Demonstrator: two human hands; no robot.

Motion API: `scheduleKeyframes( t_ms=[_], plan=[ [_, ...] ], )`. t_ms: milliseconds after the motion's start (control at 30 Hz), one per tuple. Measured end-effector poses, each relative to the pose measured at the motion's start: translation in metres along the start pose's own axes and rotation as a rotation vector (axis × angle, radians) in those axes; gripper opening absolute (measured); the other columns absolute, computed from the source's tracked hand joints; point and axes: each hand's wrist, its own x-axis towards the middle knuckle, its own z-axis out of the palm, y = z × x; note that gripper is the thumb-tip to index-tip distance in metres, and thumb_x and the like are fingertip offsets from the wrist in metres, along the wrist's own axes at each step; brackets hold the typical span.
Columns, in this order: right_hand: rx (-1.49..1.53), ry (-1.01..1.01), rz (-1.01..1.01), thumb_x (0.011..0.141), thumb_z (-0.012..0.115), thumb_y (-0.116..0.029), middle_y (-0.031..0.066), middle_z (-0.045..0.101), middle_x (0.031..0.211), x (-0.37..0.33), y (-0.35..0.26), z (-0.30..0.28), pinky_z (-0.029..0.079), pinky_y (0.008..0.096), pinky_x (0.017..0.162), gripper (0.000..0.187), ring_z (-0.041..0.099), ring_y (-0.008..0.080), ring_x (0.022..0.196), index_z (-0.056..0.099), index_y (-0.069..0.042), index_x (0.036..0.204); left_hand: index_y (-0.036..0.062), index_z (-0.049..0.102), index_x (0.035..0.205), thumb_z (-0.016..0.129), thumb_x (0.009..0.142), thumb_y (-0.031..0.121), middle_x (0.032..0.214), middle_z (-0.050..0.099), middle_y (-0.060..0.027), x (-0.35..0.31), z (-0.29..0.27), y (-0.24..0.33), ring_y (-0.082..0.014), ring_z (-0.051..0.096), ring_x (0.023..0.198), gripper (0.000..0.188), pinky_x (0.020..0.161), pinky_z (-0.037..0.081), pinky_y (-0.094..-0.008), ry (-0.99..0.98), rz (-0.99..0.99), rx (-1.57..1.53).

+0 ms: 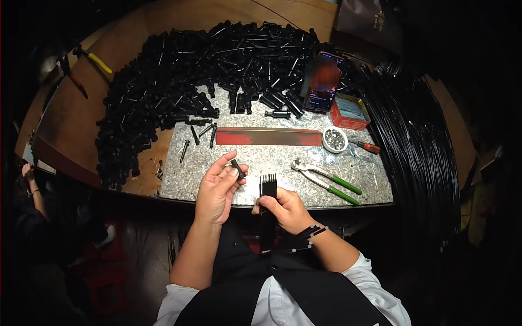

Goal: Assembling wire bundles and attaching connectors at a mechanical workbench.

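My left hand (217,185) is closed around a small black tubular piece (237,169), pinched between thumb and fingers. Just to its right, my right hand (285,209) grips a flat bundle of thin black cables (268,190) with pale ends pointing up. The bundle hangs down past the slab's front edge. Pincers (326,182) with green handles lie on the speckled stone slab (185,163), right of my right hand. Beyond both hands rests a worn red bar (269,136). A few loose screw-like pieces (185,150) lie left of it.
A large heap of black tubular parts (163,81) curves around the back and left. A white cup (335,139) of small metal bits stands by a screwdriver (365,146), a red box (349,112) and a lit phone (325,81). Many long black cables (408,136) drape at right.
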Motion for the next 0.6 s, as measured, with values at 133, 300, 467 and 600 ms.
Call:
scheduleKeyframes(
  t_ms=[133, 300, 467, 600],
  plan=[
    [0.006, -0.011, 0.052, 0.098, 0.052, -0.017, 0.0050, 0.066, 0.083, 0.000, -0.003, 0.001, 0.049, 0.0263, 0.075, 0.022, 0.061, 0.0112, 0.079, 0.063, 0.001, 0.091, -0.0013, 0.047, 0.130, 0.054, 0.093, 0.002, 0.105, 0.064, -0.0139, 0.000, -0.001, 0.000, -0.0138, 0.061, 0.092, 0.038, 0.084, 0.051, -0.0266, 0.011, -0.024, -0.040],
    [0.017, 0.012, 0.052, 0.098, 0.051, -0.017, 0.0054, 0.066, 0.085, 0.000, 0.004, -0.001, 0.049, 0.0262, 0.075, 0.021, 0.061, 0.0112, 0.080, 0.061, 0.001, 0.093, -0.0008, 0.048, 0.130, 0.054, 0.094, 0.004, 0.110, 0.064, -0.0163, -0.002, 0.007, 0.006, -0.0143, 0.062, 0.094, 0.037, 0.085, 0.051, -0.0269, 0.002, -0.062, -0.061],
    [0.000, 0.002, 0.060, 0.099, 0.050, -0.018, 0.0073, 0.066, 0.086, -0.001, 0.006, -0.001, 0.050, 0.0272, 0.075, 0.022, 0.062, 0.0125, 0.080, 0.059, 0.002, 0.097, -0.0019, 0.048, 0.129, 0.053, 0.093, 0.002, 0.107, 0.065, -0.0180, -0.002, 0.004, 0.003, -0.0192, 0.065, 0.096, 0.037, 0.083, 0.054, -0.0275, -0.051, -0.066, -0.082],
    [0.011, -0.004, 0.067, 0.099, 0.050, -0.019, 0.0076, 0.066, 0.086, -0.001, 0.007, 0.000, 0.050, 0.0273, 0.075, 0.023, 0.062, 0.0127, 0.080, 0.059, 0.002, 0.096, -0.0015, 0.049, 0.128, 0.054, 0.092, 0.003, 0.105, 0.066, -0.0155, -0.003, 0.005, 0.005, -0.0167, 0.065, 0.094, 0.036, 0.081, 0.053, -0.0262, -0.058, -0.072, -0.082]
  ],
)
